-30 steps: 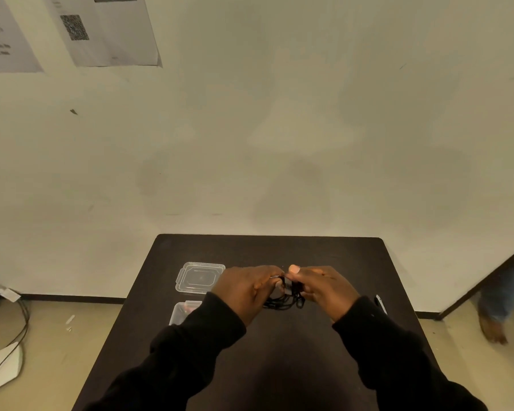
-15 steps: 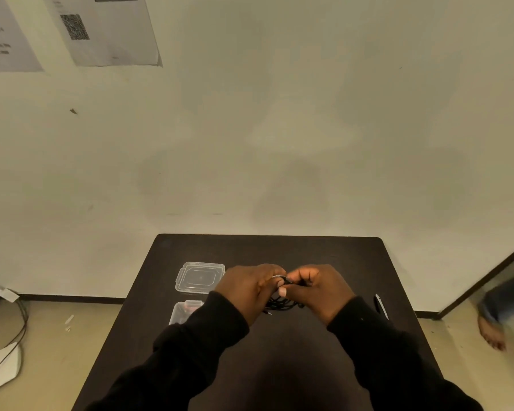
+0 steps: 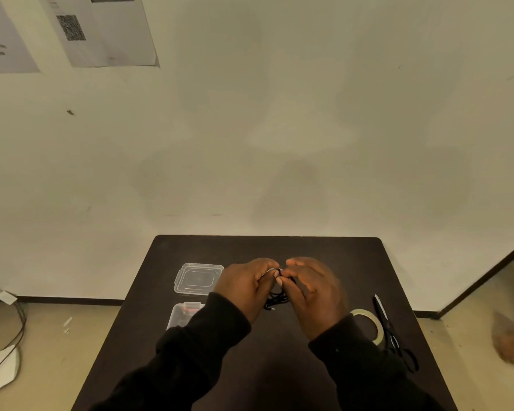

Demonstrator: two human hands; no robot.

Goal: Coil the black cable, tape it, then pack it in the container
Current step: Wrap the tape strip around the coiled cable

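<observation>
The coiled black cable (image 3: 275,299) is held above the middle of the dark table (image 3: 279,366), mostly hidden between my hands. My left hand (image 3: 244,287) pinches its upper left part. My right hand (image 3: 315,292) grips it from the right, thumb tip touching the left fingers. A plug end of the cable hangs below my left hand. The clear container (image 3: 181,315) stands at the left, partly behind my left sleeve, with something red inside. Its clear lid (image 3: 198,278) lies just beyond it. A roll of tape (image 3: 371,324) lies right of my right wrist.
Black scissors (image 3: 393,333) lie beside the tape near the table's right edge. A wall stands right behind the table, with papers pinned up at the upper left. Cables and a white object lie on the floor at the left. A person's foot shows at the far right.
My hands have shifted slightly around the cable, and my right fingers now curl over its top. The tape roll has come into view beside my right wrist. The foot at the right has moved.
</observation>
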